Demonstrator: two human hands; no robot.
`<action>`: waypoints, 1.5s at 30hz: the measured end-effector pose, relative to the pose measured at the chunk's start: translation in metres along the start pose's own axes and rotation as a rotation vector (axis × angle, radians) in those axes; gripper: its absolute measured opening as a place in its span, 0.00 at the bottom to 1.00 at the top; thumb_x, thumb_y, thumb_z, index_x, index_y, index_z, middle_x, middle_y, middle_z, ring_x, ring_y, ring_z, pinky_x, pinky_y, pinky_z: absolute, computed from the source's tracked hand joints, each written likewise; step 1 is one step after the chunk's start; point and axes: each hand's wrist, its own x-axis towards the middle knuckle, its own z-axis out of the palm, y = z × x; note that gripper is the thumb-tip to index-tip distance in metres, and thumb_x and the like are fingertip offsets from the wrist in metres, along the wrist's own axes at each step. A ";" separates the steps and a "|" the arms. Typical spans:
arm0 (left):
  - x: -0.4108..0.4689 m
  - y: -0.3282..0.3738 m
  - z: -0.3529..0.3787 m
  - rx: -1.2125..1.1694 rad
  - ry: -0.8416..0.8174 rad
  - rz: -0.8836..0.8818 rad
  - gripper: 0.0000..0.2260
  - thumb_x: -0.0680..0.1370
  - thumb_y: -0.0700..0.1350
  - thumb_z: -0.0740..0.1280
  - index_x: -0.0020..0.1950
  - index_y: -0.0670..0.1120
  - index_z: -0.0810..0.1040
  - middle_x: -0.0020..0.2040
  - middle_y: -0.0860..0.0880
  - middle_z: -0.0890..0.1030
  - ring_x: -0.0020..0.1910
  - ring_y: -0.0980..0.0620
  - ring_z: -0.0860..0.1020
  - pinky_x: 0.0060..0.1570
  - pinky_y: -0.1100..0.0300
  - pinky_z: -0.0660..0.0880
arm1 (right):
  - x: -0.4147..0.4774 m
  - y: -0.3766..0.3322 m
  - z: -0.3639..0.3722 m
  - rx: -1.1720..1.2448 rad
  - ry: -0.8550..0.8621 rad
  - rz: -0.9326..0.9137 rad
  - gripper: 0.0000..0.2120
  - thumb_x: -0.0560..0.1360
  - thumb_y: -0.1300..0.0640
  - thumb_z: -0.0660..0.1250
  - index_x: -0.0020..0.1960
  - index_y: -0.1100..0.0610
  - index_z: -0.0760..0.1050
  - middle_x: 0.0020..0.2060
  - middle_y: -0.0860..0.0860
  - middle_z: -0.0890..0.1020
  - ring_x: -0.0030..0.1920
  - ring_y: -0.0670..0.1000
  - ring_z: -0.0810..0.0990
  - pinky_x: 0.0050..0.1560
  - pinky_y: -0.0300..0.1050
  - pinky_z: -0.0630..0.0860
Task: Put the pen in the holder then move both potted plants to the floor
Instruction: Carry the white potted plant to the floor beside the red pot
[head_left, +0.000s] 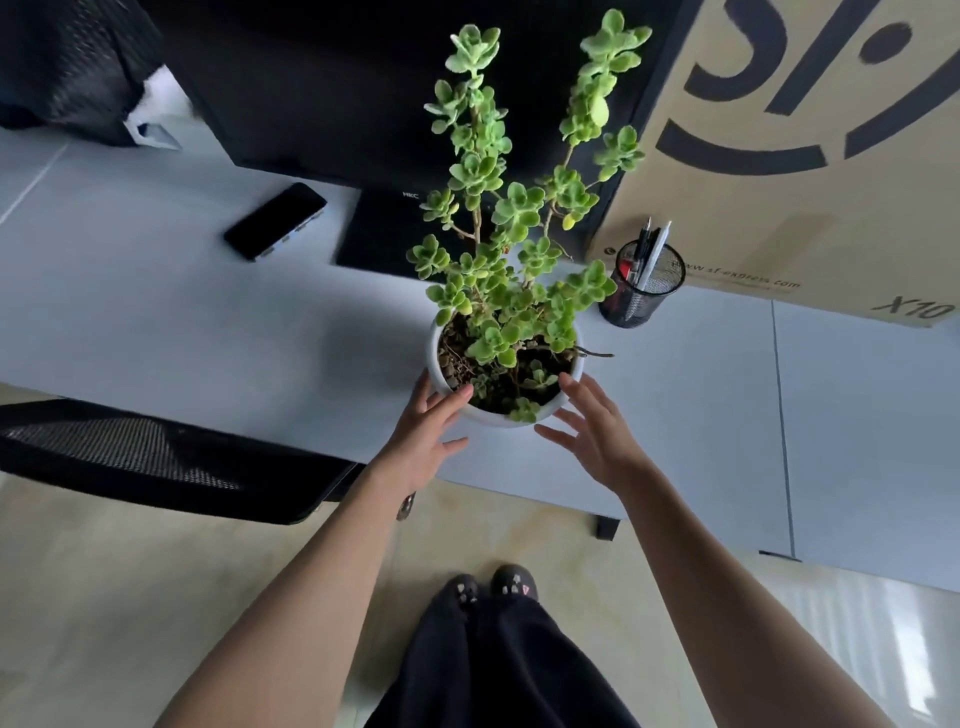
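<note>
A tall green plant in a round white pot (506, 418) stands near the front edge of the white desk (208, 332). My left hand (423, 441) rests open against the pot's left side, fingers spread on the rim. My right hand (592, 431) hovers open at the pot's right side, close to the wall; contact is unclear. A black mesh pen holder (641, 291) stands behind and right of the pot, with several pens (649, 254) upright in it. Only one potted plant is in view.
A black monitor (363, 104) on its stand sits behind the plant. A dark phone (275, 221) lies to the left. A large cardboard box (810, 156) fills the back right. A black mesh chair (156, 457) stands left. Beige floor (156, 597) and my feet lie below.
</note>
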 end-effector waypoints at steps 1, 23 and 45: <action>0.002 0.000 -0.001 -0.004 -0.016 -0.001 0.25 0.76 0.43 0.66 0.69 0.59 0.64 0.58 0.57 0.73 0.64 0.50 0.70 0.67 0.36 0.63 | 0.001 0.001 0.000 0.007 -0.001 0.004 0.26 0.70 0.45 0.66 0.66 0.50 0.69 0.64 0.51 0.76 0.62 0.54 0.76 0.61 0.56 0.74; 0.009 -0.004 -0.003 -0.012 -0.020 0.126 0.12 0.78 0.47 0.63 0.61 0.53 0.72 0.58 0.55 0.75 0.69 0.43 0.70 0.54 0.52 0.78 | 0.011 0.016 0.009 0.193 -0.001 0.006 0.25 0.72 0.49 0.64 0.66 0.59 0.71 0.60 0.58 0.79 0.59 0.58 0.78 0.59 0.54 0.76; -0.015 -0.001 0.030 0.074 -0.092 0.125 0.09 0.77 0.51 0.63 0.57 0.58 0.75 0.69 0.48 0.71 0.70 0.44 0.69 0.62 0.43 0.72 | -0.040 0.017 0.001 0.284 0.134 -0.110 0.22 0.72 0.48 0.64 0.61 0.59 0.75 0.56 0.60 0.81 0.59 0.60 0.79 0.55 0.55 0.78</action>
